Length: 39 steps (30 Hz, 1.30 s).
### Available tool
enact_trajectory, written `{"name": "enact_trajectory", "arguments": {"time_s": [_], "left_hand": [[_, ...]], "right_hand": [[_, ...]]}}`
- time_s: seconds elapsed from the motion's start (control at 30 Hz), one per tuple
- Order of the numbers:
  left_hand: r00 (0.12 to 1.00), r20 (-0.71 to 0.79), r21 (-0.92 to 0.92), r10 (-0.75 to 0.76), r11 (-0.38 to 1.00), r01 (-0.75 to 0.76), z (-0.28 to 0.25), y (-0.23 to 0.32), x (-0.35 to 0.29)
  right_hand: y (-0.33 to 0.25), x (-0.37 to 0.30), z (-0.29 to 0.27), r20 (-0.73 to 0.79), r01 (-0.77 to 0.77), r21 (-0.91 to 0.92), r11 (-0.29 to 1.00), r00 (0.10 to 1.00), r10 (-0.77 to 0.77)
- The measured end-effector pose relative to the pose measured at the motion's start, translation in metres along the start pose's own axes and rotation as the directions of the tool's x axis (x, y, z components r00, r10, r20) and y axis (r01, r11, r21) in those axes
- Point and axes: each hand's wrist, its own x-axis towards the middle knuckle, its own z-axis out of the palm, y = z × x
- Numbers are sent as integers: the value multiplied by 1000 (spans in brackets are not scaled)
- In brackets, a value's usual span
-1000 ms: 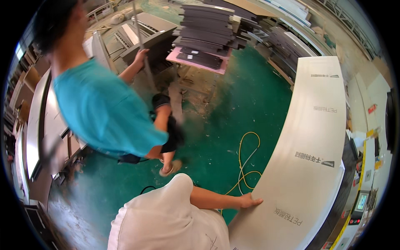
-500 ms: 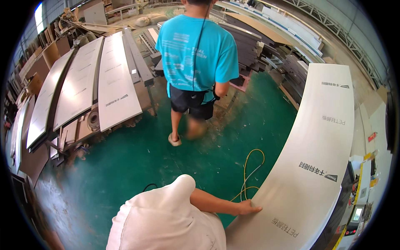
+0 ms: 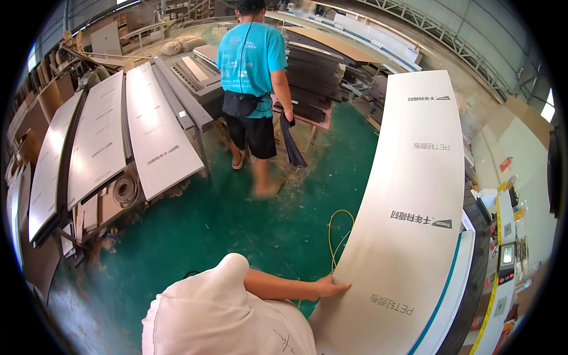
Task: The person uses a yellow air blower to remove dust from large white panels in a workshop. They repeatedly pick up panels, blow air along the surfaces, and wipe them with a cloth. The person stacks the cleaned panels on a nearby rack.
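My left arm reaches out of a pale sleeve, and my left hand (image 3: 332, 287) grips the near left edge of a long white panel (image 3: 408, 177). Part of the hand lies on top of the panel. The other fingers are hidden at its edge. Dark printed marks run along the panel, which stretches from beside me toward the far right. My right hand is not in view.
A person in a turquoise shirt (image 3: 251, 59) walks ahead on the green floor (image 3: 236, 219), a dark strip hanging from one hand. Large white boards (image 3: 163, 130) lie at left. A yellow hose (image 3: 330, 236) loops beside the panel. A machine with a small screen (image 3: 507, 254) stands at right.
The person in turquoise has walked farther away, and the dark strip now shows. The panel and my left hand appear farther left as the view shifts; my grip looks the same.
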Motion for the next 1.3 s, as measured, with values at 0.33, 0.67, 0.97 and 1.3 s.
{"name": "enact_trajectory", "arguments": {"time_s": [0.33,0.67,0.97,1.3], "left_hand": [[992,123,-149,-10,988,29,-105,-128,-156],[983,127,-159,-132,976,152,-172,-211,-383],[975,49,-261,-216,939,222,-226,-363,-613],[967,-67,-400,-245,895,199,-273,-448,-765]], "right_hand": [[-42,-192,38,-25,-63,-2,998,998,63],[-94,-384,69,11,-48,66,997,999,48],[-99,-559,95,100,5,150,989,995,-20],[-154,-687,128,255,31,223,974,963,-89]]}}
